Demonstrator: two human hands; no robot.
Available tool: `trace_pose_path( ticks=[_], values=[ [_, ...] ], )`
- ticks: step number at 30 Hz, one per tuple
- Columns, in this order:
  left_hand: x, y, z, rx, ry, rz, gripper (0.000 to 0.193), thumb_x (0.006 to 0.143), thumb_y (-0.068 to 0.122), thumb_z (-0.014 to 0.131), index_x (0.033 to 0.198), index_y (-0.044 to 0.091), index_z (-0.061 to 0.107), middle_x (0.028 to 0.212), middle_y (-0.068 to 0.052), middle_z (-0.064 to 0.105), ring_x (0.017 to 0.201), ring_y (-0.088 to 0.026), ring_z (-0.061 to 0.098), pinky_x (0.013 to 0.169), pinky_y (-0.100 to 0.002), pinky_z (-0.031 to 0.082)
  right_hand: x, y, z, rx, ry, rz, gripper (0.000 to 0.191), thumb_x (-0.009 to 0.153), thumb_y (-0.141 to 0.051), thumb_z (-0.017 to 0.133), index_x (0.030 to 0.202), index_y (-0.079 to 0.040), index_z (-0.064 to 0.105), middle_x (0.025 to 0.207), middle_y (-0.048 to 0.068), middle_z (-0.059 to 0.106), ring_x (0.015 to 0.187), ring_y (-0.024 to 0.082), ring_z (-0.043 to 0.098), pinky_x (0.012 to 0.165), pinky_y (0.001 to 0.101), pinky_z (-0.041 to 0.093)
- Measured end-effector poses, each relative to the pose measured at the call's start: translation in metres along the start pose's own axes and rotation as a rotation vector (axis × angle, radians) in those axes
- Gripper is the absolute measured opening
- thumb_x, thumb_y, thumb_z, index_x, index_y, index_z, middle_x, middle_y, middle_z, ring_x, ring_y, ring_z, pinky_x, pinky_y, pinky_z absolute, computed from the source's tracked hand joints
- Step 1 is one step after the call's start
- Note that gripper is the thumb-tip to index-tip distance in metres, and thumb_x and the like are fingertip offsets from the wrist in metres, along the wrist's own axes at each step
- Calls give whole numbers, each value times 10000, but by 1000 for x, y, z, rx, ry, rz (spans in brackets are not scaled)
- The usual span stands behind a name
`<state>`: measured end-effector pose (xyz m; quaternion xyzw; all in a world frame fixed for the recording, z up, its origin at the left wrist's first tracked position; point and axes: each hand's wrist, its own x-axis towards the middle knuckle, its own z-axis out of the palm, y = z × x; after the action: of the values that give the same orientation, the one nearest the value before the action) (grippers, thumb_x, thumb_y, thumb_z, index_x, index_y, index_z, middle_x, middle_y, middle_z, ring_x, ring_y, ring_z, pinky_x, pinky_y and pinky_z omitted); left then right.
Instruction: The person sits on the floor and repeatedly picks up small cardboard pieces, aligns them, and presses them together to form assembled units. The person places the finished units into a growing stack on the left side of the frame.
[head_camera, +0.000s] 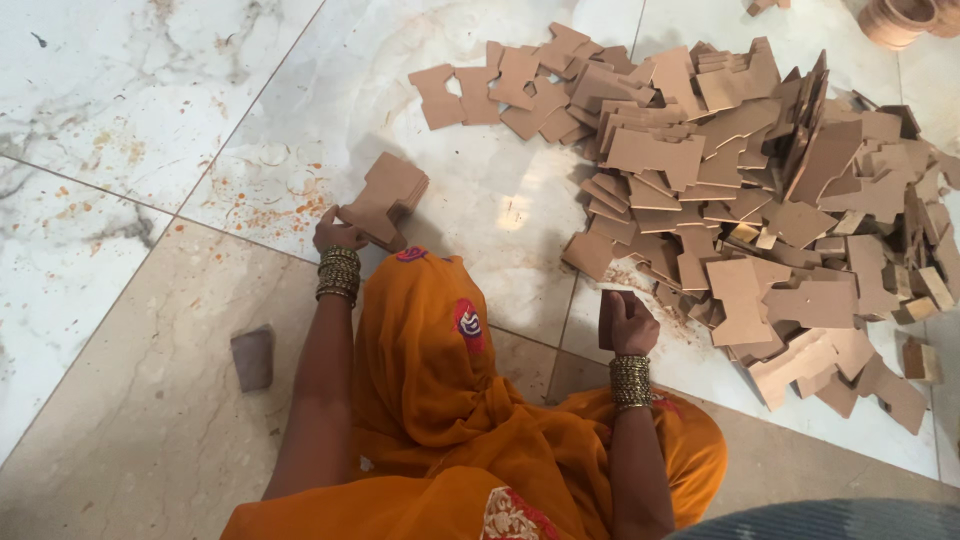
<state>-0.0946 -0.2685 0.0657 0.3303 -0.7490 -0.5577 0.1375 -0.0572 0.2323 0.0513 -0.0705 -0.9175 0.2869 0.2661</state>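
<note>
A small block (252, 357) lay alone on the floor (120, 100). The left hand (335, 232) was clamped on a neat stack (385, 198) of cut brown boards, resting on the tiles. An orange cloth (440, 380) hung between the arms. The right hand (628, 322) was closed around one board (606, 318), held on edge beside the pile (760, 190). Judged from this, only a small stack was squared; most boards remained loose in the heap.
</note>
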Motion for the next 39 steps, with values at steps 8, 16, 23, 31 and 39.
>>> trace_pose_path(
  ticks=[8,16,23,31,39],
  values=[
    [-2,6,16,609,110,198,1055,743,548,867,1576,87,411,1504,-195,479,1399,-386,487,1168,-529,417,2,-4,0,-55,-12,11,359,916,-473,780,1009,-128,814,847,168,758,769,351,739,692,443,577],
    [6,41,43,1040,-37,276,1254,597,748,833,1549,91,350,1494,-172,515,1397,-437,435,1182,-704,149,24,12,-43,128,97,37,313,950,-392,757,1016,-89,803,809,140,752,694,288,732,666,400,558],
    [3,91,113,1058,-401,301,840,779,740,699,1379,156,645,1312,-96,763,1251,-316,688,1138,-584,431,47,58,-92,158,330,195,311,979,-333,782,1039,-28,785,816,162,748,709,225,690,691,397,543],
    [-99,115,287,1051,-514,882,762,789,640,759,1405,227,586,1312,-78,676,1230,-307,620,1152,-646,295,48,145,-160,209,535,466,377,947,-304,818,1024,62,765,831,148,752,692,160,642,633,356,534],
    [-219,123,391,837,-672,1335,461,788,340,794,1161,89,689,1132,-166,722,1098,-333,675,1056,-529,445,50,189,-175,601,652,782,359,987,-301,801,960,56,766,751,61,680,677,136,576,612,320,483]
  ],
)
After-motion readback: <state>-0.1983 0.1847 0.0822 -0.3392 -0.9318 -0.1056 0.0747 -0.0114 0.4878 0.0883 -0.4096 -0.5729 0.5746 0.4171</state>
